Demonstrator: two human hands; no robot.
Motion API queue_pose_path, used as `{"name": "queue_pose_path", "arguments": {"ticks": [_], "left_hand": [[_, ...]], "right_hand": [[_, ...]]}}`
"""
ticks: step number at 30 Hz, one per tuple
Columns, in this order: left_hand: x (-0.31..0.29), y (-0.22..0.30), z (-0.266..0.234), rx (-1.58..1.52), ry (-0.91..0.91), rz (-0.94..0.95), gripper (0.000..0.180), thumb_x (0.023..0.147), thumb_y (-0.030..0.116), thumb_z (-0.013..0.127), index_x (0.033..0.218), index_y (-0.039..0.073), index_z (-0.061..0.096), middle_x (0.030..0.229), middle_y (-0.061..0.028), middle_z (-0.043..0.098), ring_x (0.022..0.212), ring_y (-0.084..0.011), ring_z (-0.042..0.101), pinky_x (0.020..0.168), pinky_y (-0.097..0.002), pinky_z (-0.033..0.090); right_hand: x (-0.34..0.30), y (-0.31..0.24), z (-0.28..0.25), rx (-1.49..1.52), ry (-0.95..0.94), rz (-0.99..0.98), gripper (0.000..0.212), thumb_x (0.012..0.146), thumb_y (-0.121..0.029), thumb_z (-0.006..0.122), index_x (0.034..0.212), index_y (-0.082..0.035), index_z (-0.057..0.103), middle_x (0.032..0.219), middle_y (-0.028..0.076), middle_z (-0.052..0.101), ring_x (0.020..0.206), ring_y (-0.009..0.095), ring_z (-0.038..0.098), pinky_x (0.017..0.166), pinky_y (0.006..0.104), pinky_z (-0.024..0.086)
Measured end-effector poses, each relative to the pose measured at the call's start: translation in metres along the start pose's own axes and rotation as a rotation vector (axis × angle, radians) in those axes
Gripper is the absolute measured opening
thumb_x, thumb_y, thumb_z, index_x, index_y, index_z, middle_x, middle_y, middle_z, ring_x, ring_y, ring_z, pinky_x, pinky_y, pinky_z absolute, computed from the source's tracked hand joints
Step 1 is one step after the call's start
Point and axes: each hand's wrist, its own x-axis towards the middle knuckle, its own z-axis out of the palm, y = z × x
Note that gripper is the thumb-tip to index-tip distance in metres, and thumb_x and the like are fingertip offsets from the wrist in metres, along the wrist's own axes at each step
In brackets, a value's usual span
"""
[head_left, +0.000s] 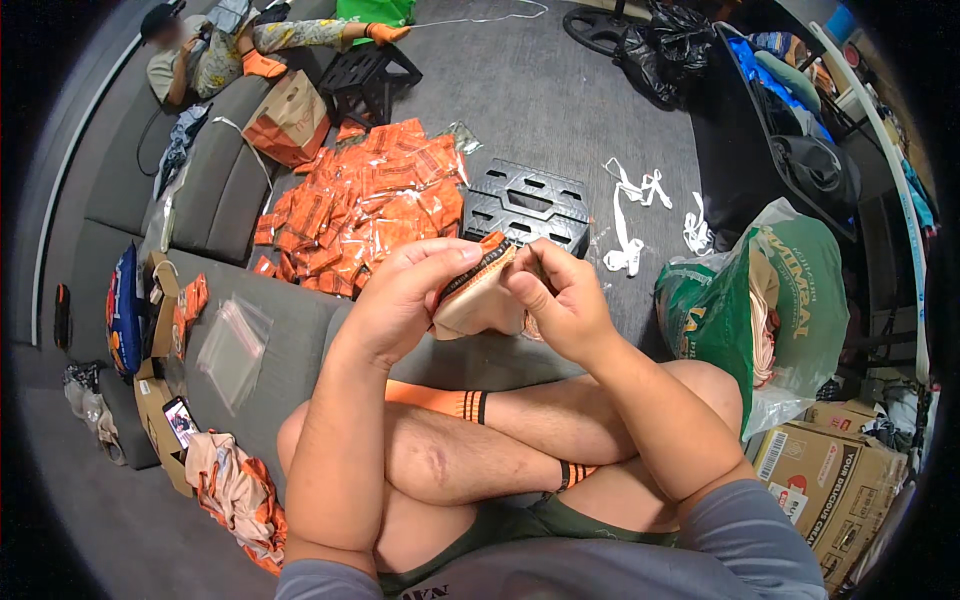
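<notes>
In front of my crossed legs, both hands hold a folded beige garment [478, 308] with a black and orange band along its top. My left hand [410, 290] pinches the band from the left, thumb on top. At the other end of the band, my right hand [562, 298] grips with thumb and bent fingers. Beyond the hands spreads a heap of orange packets [370, 205] in clear plastic. A stack of clear plastic sleeves [235, 345] lies on the grey cushion to the left. Beige and orange cloth [235, 485] is bunched near my left knee.
A black folding stool [528, 200] stands just past my hands. On the right are a green plastic bag [800, 290] with folded cloth inside and a cardboard box [825, 490]. White strips [630, 220] litter the floor. A phone [180, 420] lies left; another person [200, 65] reclines on the sofa.
</notes>
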Motion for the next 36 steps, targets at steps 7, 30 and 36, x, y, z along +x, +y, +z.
{"name": "queue_pose_path", "arguments": {"ticks": [7,30,36], "left_hand": [[-0.001,-0.001,-0.002,0.019,-0.012,-0.016,0.020,0.092,0.021,0.057,0.095,0.004,0.067,0.079,0.0017,0.063,0.067,-0.0035,0.054,0.058,-0.0191,0.043],[-0.001,0.001,0.008,-0.039,0.022,-0.038,0.025,0.093,0.022,0.055,0.102,0.002,0.066,0.089,-0.0048,0.067,0.075,-0.0094,0.062,0.068,-0.0230,0.049],[-0.001,0.000,0.011,-0.065,0.084,-0.040,0.026,0.094,0.023,0.054,0.101,0.001,0.066,0.088,-0.0052,0.067,0.074,-0.0093,0.062,0.066,-0.0231,0.049]], "right_hand": [[0.001,-0.006,0.000,-0.193,0.010,-0.116,0.030,0.091,-0.029,0.064,0.086,0.000,0.057,0.069,-0.001,0.054,0.061,0.004,0.045,0.054,0.0211,0.038],[0.005,-0.007,-0.021,-0.176,-0.035,-0.112,0.033,0.087,-0.030,0.070,0.097,-0.002,0.054,0.071,-0.001,0.053,0.059,0.003,0.044,0.054,0.0195,0.036],[0.005,-0.019,-0.011,-0.452,0.066,-0.271,0.030,0.082,-0.022,0.073,0.096,-0.003,0.056,0.067,0.002,0.054,0.055,0.005,0.046,0.051,0.0201,0.038]]}}
